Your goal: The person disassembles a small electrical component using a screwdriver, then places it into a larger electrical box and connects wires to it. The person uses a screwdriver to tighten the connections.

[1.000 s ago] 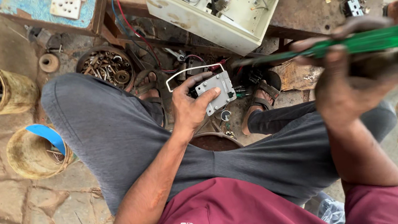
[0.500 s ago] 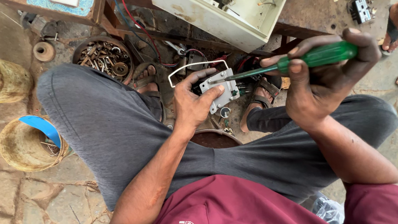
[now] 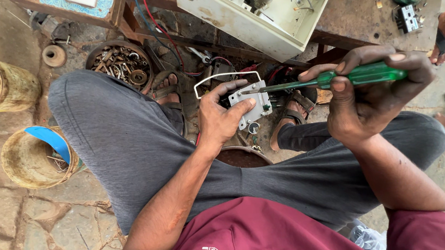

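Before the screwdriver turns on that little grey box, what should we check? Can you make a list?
1. Left hand holds the small grey metal switch box firmly: ok.
2. Right hand has a full grip on the green-handled screwdriver: ok.
3. Screwdriver tip reaches the box: ok.
4. Tip seated in a screw slot: cannot tell.
5. Left fingers away from the tip: not ok, they lie close beside it.
6. White wire loop clear of the blade: ok.

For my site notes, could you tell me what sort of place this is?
Probably an informal outdoor electrical repair spot: stone paving, an opened electrical box with wiring, and a tin of scrap hardware.
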